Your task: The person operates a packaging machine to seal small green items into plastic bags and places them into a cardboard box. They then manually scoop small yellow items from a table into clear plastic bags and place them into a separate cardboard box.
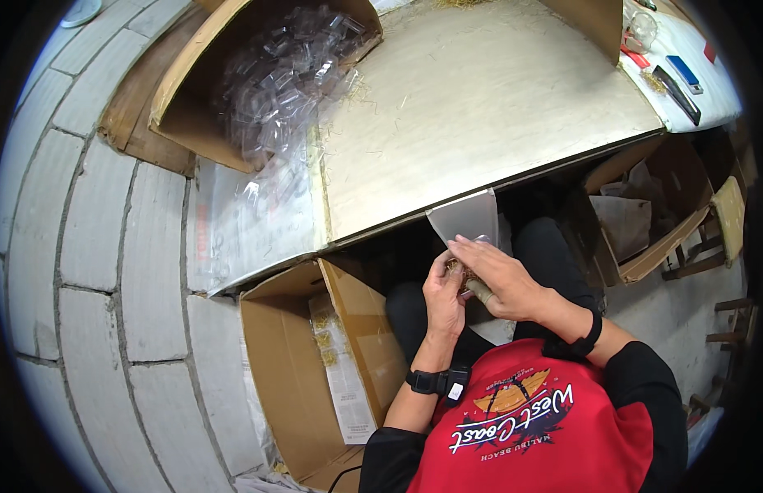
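My two hands meet just in front of the table edge, above my lap. My left hand is closed round a small bundle of thin gold-coloured wire-like pieces; their exact kind is too small to tell. Over the bundle from the other side lies my right hand, its fingers long and close together, the thumb pressed against the pieces. Part of a clear plastic piece shows by the right fingertips. Just beyond the hands, a translucent grey sheet hangs at the table edge. The palms hide most of what is held.
A cardboard box of clear plastic cases lies on the table's left. Below stands an open carton with small packs of gold pieces. Another carton is at right. A black stapler and blue box lie far right.
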A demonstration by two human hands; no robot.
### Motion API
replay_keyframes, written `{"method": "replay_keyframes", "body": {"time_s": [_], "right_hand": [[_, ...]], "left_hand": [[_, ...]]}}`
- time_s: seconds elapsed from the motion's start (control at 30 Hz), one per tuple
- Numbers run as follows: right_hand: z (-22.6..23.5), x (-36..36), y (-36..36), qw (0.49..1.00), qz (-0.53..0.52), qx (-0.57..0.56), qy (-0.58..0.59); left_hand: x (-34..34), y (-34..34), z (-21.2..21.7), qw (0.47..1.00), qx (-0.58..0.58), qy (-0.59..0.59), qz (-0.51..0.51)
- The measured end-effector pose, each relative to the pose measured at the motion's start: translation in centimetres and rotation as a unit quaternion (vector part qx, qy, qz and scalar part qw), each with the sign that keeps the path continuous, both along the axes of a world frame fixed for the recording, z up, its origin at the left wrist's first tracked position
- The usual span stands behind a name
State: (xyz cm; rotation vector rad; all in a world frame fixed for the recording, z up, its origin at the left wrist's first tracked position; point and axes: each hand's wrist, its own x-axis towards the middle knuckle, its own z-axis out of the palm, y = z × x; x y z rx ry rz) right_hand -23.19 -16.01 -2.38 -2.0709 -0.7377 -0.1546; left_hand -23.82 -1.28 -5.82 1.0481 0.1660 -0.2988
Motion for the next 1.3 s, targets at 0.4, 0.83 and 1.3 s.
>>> {"method": "replay_keyframes", "body": {"time_s": [0.4, 0.83, 1.3], "right_hand": [[1.1, 0.9, 0.2, 0.972, -0.033, -0.210, -0.099], [2.2, 0.5, 0.0, 0.969, -0.001, -0.221, -0.113], [0.0, 1.8, -3.7, 0.946, -0.150, 0.193, 0.213]], "left_hand": [[0.6, 0.0, 0.9, 0.990, -0.135, 0.003, 0.025], [0.8, -0.1, 1.6, 0.995, -0.088, 0.009, 0.045], [0.7, 0.7, 1.6, 0.996, -0.073, -0.022, 0.036]]}}
